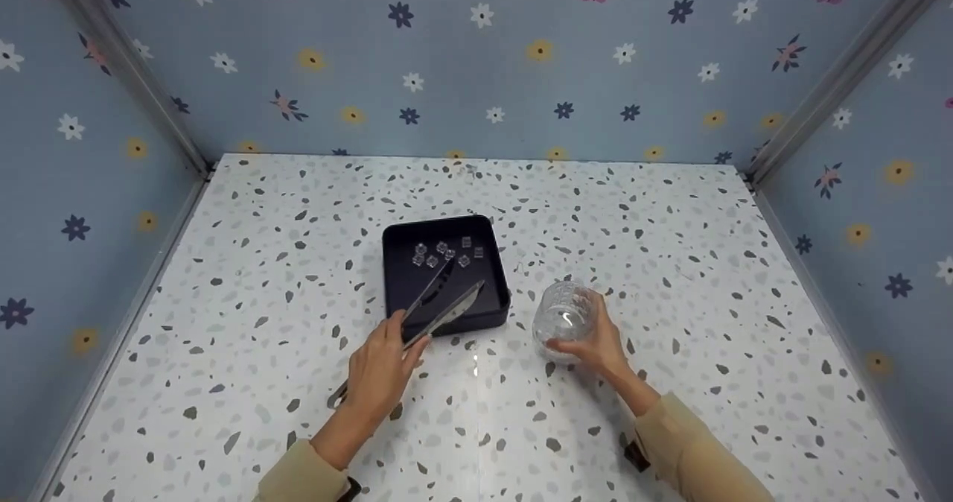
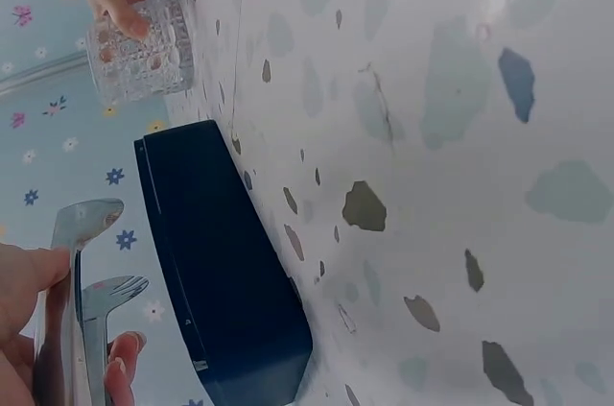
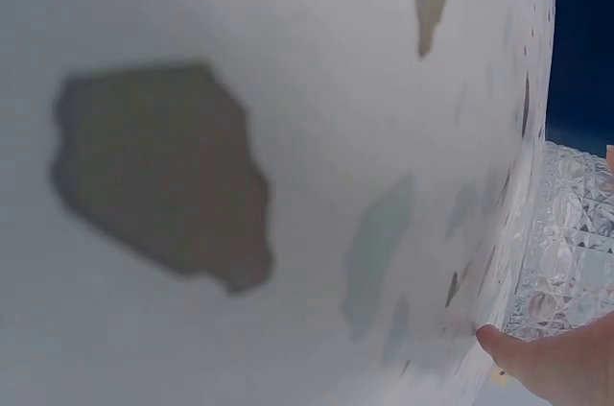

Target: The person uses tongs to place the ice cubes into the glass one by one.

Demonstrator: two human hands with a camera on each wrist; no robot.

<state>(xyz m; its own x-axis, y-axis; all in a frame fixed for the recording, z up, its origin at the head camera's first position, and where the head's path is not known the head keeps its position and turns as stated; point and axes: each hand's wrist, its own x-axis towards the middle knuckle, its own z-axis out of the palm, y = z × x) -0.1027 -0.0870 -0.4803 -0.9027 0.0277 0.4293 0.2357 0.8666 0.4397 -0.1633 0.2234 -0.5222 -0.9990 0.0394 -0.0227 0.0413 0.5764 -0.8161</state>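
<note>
My left hand (image 1: 378, 372) grips a pair of metal tongs (image 1: 451, 314), their two arms spread apart over a dark square tray (image 1: 402, 293). Small clear cubes (image 1: 442, 247), several of them, lie toward the tray's far side, and one tong tip is close to a cube; whether it touches I cannot tell. In the left wrist view the tongs (image 2: 63, 329) show one spoon-like end and one forked end. To the right of the tray, my right hand (image 1: 601, 342) holds a clear patterned glass (image 1: 558, 316), fingers and thumb around its side. The glass (image 3: 571, 233) is partly cut off in the right wrist view.
Everything rests on a white speckled tabletop (image 1: 670, 264). Blue flower-print panels stand at the back (image 1: 447, 55), left and right, with grey metal strips (image 1: 841, 70) at the corners.
</note>
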